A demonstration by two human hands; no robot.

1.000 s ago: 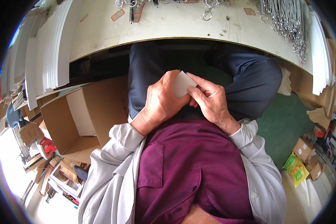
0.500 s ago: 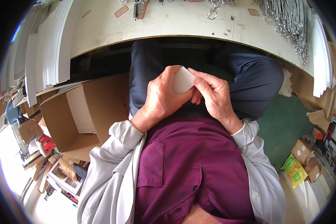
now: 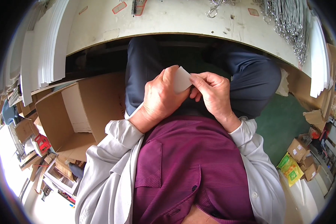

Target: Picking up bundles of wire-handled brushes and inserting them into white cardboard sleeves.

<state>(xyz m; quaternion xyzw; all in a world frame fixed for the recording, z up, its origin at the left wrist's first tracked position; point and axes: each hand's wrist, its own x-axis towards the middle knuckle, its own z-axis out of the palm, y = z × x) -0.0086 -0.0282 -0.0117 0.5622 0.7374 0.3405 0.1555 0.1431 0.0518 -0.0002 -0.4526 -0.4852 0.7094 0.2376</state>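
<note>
Sitting at a white worktable (image 3: 168, 22), the person is holding a small white card (image 3: 182, 79) in front of the body, just below the table's near edge and above the lap. In the head view, the left hand (image 3: 161, 98) is curling around the card from the left, with its thumb lying along the card's lower side and its fingers hidden behind it, so this hand is grasping the card. The right hand (image 3: 212, 93) is meeting it from the right: its fingertips (image 3: 195, 79) are pinching the card's right edge, and the remaining fingers are folding loosely toward the palm. The two hands are touching each other beneath the card.

Both forearms are coming out of pale grey sleeves (image 3: 115, 149), and a maroon shirt (image 3: 190, 168) is filling the lower middle of the view, below the hands. Dark blue trousers (image 3: 250, 78) are showing under the table, behind the hands.

To the left of the table's underside, an open cardboard box (image 3: 74, 115) is standing on the floor, with a white sheet leaning inside it. On the table's left end, a stack of white boards (image 3: 44, 48) is lying. On the table's right end, a bunch of metal hooks (image 3: 291, 22) is resting. To the right, below the table, small cartons (image 3: 298, 149) and a yellow-green packet (image 3: 291, 171) are sitting on the green floor (image 3: 283, 119).
</note>
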